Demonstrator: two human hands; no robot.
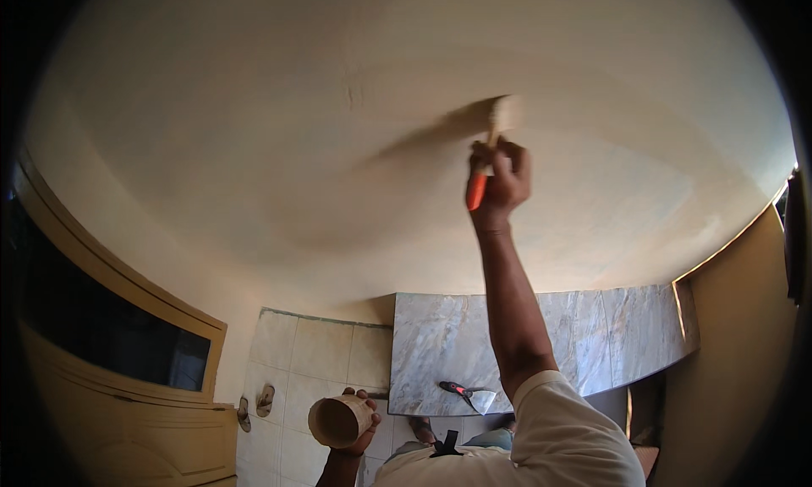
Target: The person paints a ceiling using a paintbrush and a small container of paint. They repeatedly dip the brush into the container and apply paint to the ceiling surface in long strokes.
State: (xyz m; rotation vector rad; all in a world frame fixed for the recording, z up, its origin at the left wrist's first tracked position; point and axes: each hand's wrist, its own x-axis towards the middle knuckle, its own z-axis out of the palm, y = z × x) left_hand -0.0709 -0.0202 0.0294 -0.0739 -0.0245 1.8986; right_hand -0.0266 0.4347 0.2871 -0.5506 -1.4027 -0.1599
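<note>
My right hand point(501, 178) is raised at arm's length and closed round a paintbrush point(506, 115) with an orange-tipped handle. The bristle end is pale and points up at the plain cream wall point(338, 165), throwing a long shadow to its left. From this view I cannot tell whether the bristles touch the wall. Low on the left, my left hand point(364, 432) wraps round the side of a round beige tub point(334, 423). Its opening faces the camera; what lies inside is too dim to make out.
A grey marbled counter point(440, 335) runs below the wall, with a scraper point(465, 396) lying on it. A wooden door point(144, 428) with a dark glass pane stands at left. A pair of sandals point(266, 401) rests on the tiled floor point(317, 347).
</note>
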